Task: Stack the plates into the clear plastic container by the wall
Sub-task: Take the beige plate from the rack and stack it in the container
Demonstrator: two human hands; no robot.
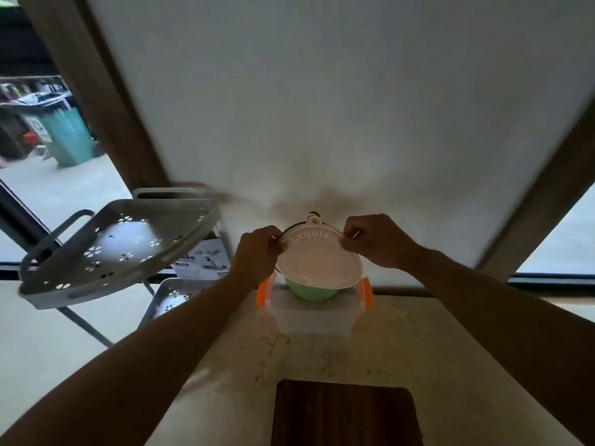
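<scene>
Head view shows both arms stretched forward over the pale marbled surface (402, 349) toward the white wall (322, 91). The left hand (257, 252) and right hand (376, 241) each pinch an opposite edge of a white plate (318, 262) lettered "Exquisite", fingers curled shut on its rim, wrists raised. They hold the plate tilted, its near edge lower, above the clear plastic container (314, 312) with orange latches (262, 292), which sits against the wall. A green plate (310, 292) shows beneath the white one, inside the container. A dark wooden board (346, 416) lies at the near edge, and a grey perforated rack (119, 246) stands left.
</scene>
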